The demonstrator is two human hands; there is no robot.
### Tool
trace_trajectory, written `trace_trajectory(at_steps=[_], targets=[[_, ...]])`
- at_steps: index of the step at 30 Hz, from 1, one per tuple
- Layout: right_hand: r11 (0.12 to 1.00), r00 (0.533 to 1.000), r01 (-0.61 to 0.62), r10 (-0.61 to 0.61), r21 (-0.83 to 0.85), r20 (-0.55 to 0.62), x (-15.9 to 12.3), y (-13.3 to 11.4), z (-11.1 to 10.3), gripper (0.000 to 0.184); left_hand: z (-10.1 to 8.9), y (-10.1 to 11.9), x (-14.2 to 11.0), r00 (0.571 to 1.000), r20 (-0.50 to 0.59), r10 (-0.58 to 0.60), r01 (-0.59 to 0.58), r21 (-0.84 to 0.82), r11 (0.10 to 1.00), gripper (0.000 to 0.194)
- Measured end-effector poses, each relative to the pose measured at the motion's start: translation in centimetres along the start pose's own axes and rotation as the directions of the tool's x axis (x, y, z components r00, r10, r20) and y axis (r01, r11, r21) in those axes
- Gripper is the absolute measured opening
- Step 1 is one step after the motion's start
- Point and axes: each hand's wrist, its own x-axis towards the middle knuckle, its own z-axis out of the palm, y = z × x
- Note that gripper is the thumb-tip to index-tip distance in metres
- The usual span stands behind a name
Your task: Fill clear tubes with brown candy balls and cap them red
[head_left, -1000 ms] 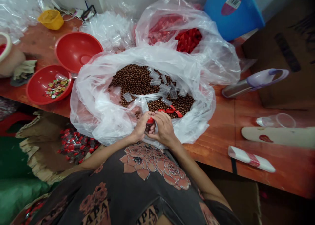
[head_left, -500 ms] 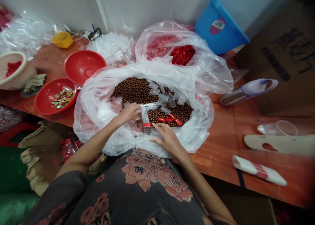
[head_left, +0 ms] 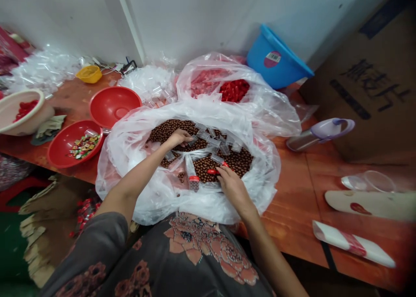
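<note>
A large white plastic bag lies wide open in front of me, holding many small brown balls. My left hand reaches over the balls, its fingertips closed on a small clear plastic container. Among the red caps on the balls' near right side is my right hand, fingers bent together on one of them; its grip is partly hidden. Between my hands, a filled clear container with a red lid rests on the near edge of the bag. More clear containers lie on the balls.
Left are two red bowls, one with small wrapped pieces, and a cream bowl. Behind stand a bag of red pieces and a blue bucket. A flask and a cardboard box are right.
My left hand has left the filled container and moved up to the loose clear containers. My right hand has moved right, from the red lid to the red caps. The view has tilted up slightly.
</note>
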Motion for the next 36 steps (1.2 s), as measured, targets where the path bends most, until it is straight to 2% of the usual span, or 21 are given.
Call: trace_trajectory(at_steps=[8, 14, 19, 25, 29, 31, 33, 36], targets=[[1.0, 0.994, 0.0, 0.002, -0.02, 0.109, 1.2, -1.3, -0.4, 0.037, 2.2, 0.2, 1.6, 0.998, -0.058, 0.011, -0.02, -0.157, 0.987, 0.023], [0.998, 0.985, 0.044, -0.035, -0.045, 0.168, 1.9, -1.9, 0.1, 0.029, 2.8, -0.3, 1.0, 0.997, -0.068, 0.04, -0.058, -0.277, 0.959, 0.017], [0.995, 0.981, 0.051, -0.033, -0.089, 0.191, 1.8, -2.0, 0.3, 0.024, 1.9, -0.5, -1.2, 0.996, -0.072, 0.046, -0.069, -0.349, 0.935, 0.03], [0.992, 0.975, 0.061, -0.036, -0.11, 0.219, 1.4, -2.4, -0.4, 0.017, 0.1, -0.2, -5.1, 0.998, -0.043, 0.054, -0.068, -0.462, 0.885, 0.041], [0.989, 0.969, 0.083, -0.052, -0.121, 0.243, 1.2, -2.5, -0.5, 0.022, -0.6, 0.1, -7.9, 0.996, 0.034, 0.078, -0.04, -0.619, 0.784, 0.046], [0.989, 0.971, 0.095, -0.067, -0.112, 0.231, 1.2, -2.3, -0.3, 0.029, -0.7, 0.2, -9.0, 0.996, 0.032, 0.089, -0.042, -0.696, 0.717, 0.043], [0.995, 0.983, 0.075, -0.063, -0.064, 0.17, 1.1, -2.1, -0.1, 0.033, -0.5, 0.2, -9.8, 0.996, 0.022, 0.088, -0.044, -0.73, 0.682, 0.037], [0.992, 0.999, 0.02, -0.014, 0.124, -0.043, 1.0, -1.8, -0.3, 0.034, 0.0, 0.2, -10.6, 0.997, 0.029, 0.078, -0.031, -0.736, 0.676, 0.034]])
